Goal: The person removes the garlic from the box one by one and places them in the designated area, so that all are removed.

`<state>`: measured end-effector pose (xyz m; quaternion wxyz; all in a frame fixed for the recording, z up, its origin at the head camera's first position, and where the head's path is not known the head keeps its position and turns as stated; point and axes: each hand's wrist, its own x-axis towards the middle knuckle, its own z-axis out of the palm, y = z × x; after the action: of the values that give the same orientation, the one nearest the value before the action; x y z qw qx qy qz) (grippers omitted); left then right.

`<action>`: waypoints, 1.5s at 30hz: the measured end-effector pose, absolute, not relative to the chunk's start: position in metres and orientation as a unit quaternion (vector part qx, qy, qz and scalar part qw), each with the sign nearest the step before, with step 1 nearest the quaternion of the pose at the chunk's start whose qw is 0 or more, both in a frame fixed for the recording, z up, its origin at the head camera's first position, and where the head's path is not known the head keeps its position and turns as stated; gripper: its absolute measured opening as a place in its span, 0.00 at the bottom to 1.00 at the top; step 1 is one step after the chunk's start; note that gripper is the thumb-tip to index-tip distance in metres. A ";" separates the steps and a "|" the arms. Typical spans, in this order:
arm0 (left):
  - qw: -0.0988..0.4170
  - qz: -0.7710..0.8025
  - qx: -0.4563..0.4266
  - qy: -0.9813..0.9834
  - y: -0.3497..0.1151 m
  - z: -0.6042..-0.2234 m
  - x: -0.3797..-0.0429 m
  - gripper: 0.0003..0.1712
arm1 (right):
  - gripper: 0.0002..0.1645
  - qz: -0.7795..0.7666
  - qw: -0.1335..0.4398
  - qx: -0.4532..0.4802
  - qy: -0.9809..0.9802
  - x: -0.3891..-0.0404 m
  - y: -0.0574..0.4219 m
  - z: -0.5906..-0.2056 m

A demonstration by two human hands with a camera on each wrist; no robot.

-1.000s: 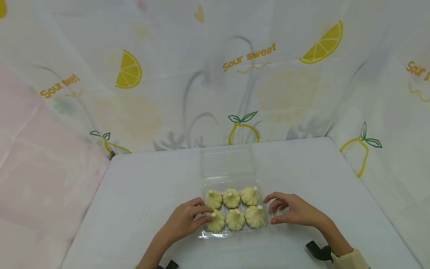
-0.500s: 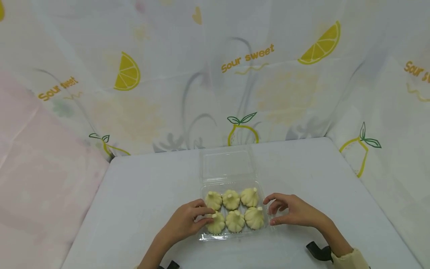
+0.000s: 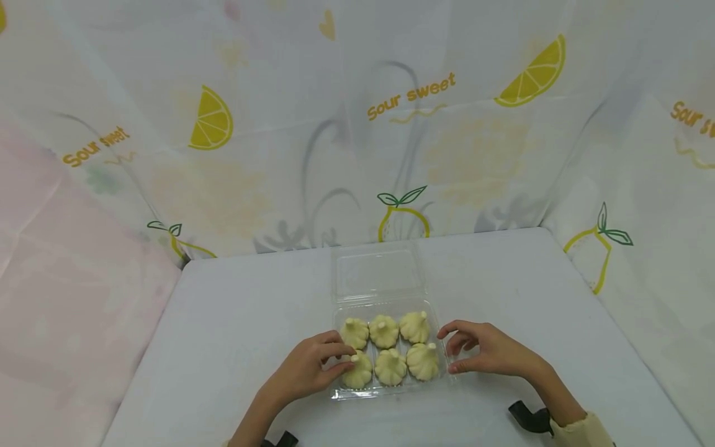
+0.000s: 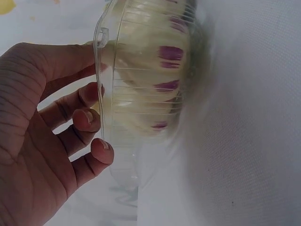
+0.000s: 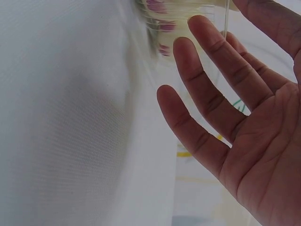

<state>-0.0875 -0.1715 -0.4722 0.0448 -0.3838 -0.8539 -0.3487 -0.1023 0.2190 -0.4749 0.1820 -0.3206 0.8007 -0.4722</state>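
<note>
Near-left in the clear box [image 3: 368, 392], the left grip [image 3: 310, 367] pinches a probably light, firm garlic bulb [image 3: 359, 375] by its handy top, the right grip [image 3: 486, 351] wide beside the box.

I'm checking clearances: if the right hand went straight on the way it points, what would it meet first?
The right hand would probably meet the clear plastic clamshell at its side wall, then a garlic bulb; exact gap unclear.
</note>
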 end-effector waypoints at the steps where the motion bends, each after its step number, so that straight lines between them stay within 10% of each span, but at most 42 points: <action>1: 0.040 -0.353 -0.381 -0.854 -0.172 -0.473 -0.088 0.07 | 0.29 -0.472 0.182 -0.321 0.801 -0.102 0.219 -0.475; 45: 0.177 -0.522 -0.322 -0.770 -0.224 -0.446 -0.110 0.22 | 0.31 -0.467 0.181 -0.308 0.809 -0.102 0.219 -0.475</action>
<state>-0.1105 -0.2243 -0.4462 0.1769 -0.3221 -0.7696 -0.5221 -0.1018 0.2192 -0.4746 0.1807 -0.3084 0.8088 -0.4670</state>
